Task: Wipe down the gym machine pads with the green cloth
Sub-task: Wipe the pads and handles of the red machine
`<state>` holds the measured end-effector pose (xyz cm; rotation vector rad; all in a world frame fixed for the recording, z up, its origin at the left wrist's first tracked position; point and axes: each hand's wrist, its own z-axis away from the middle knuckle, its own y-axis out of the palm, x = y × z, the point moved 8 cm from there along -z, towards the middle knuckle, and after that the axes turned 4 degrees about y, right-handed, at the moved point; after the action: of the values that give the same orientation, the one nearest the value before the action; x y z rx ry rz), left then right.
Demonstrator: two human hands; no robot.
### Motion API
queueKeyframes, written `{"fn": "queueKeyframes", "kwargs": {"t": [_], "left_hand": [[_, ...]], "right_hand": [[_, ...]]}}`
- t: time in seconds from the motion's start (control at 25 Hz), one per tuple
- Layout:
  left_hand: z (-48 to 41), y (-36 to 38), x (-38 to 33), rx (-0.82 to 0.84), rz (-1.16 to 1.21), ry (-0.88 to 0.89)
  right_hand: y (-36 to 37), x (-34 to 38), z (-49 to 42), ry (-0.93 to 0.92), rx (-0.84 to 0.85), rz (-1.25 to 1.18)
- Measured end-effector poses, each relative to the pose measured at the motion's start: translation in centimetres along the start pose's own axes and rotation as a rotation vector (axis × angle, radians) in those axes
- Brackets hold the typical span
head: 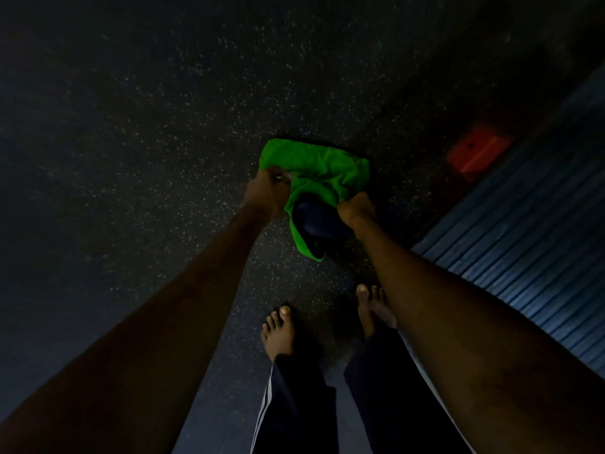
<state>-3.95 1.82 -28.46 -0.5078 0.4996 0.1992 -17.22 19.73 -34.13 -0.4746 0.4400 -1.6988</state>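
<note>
The green cloth (pixel 322 172) hangs bunched between both hands above the dark speckled floor (pixel 163 142). My left hand (pixel 266 188) pinches its upper left edge. My right hand (pixel 357 209) grips its right side lower down. A dark blue fabric (pixel 319 222) shows under the cloth's lower fold; I cannot tell what it is. No gym machine pad is visible in this dim view.
My bare feet (pixel 281 332) stand on the floor below the cloth, in dark striped trousers. A blue ribbed surface (pixel 537 231) runs along the right side. A red block (pixel 476 150) lies beside its far end.
</note>
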Motion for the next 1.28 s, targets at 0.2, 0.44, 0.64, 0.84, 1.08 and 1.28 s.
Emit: {"fn": "queueKeyframes", "kwargs": {"t": [0.2, 0.44, 0.64, 0.84, 1.08, 1.28], "left_hand": [[0.7, -0.5, 0.1, -0.054, 0.019, 0.010], [4.5, -4.0, -1.7, -0.216, 0.103, -0.031], [9.0, -9.5, -7.9, -0.249, 0.089, 0.029], [15.5, -16.4, -16.4, -0.325, 0.148, 0.078], [28.4, -28.8, -29.8, -0.454, 0.175, 0.194], [40.9, -40.7, -40.2, -0.584, 0.285, 0.303]], "right_hand": [[-0.7, 0.9, 0.9, -0.040, -0.057, -0.157], [-1.5, 4.0, 4.5, -0.047, 0.164, -0.684], [-7.0, 10.6, 12.2, -0.183, 0.213, -0.702], [-17.2, 16.8, 21.5, -0.297, 0.199, -0.761], [-37.0, 25.8, 41.0, -0.582, 0.137, -0.750], [-51.4, 32.2, 59.5, -0.834, 0.159, -0.789]]}}
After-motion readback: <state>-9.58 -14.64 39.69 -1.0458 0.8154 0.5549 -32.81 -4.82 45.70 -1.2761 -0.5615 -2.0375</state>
